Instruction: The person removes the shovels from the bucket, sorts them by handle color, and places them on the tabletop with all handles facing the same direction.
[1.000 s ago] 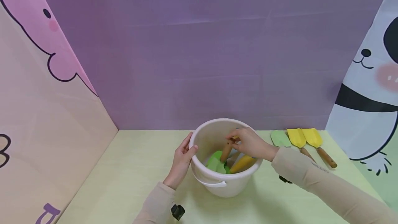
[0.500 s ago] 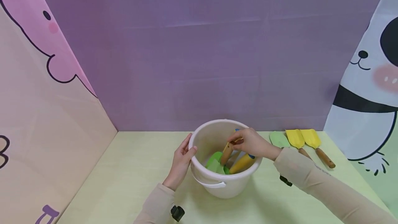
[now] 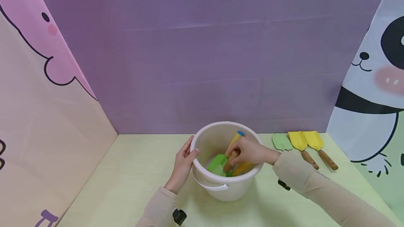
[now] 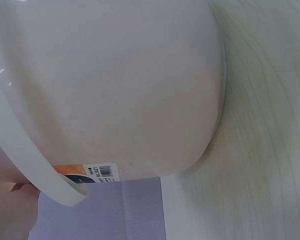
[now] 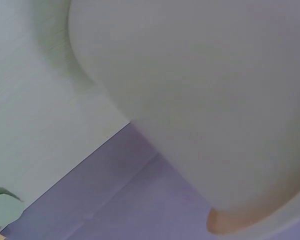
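Observation:
A white bucket point(image 3: 231, 188) with a side handle point(image 3: 214, 186) stands on the table, its outer wall filling much of both wrist views. My left hand point(image 3: 181, 167) holds its left rim, thumb at the lip and fingers along the outside. Reaching over the right rim, my right hand point(image 3: 249, 150) grips a brown wooden handle point(image 3: 230, 162) inside the bucket, apparently of a toy shovel; its lower end is hidden. Around it in the bucket lie a green shovel blade point(image 3: 216, 164), a yellow handle with a blue end point(image 3: 235, 141) and another yellow piece point(image 3: 243, 168), partly covered by the hand.
Right of the bucket, two yellow shovels with wooden handles point(image 3: 298, 140) lie side by side on the pale table point(image 3: 151, 157). Next to them is a light green shovel blade point(image 3: 282, 141). A purple backdrop point(image 3: 189, 62) rises behind, with printed side walls left and right.
My right hand has moved lower into the bucket, its fingers now further down around the wooden handle. The yellow handle with the blue end shows more clearly. My left hand stays on the rim.

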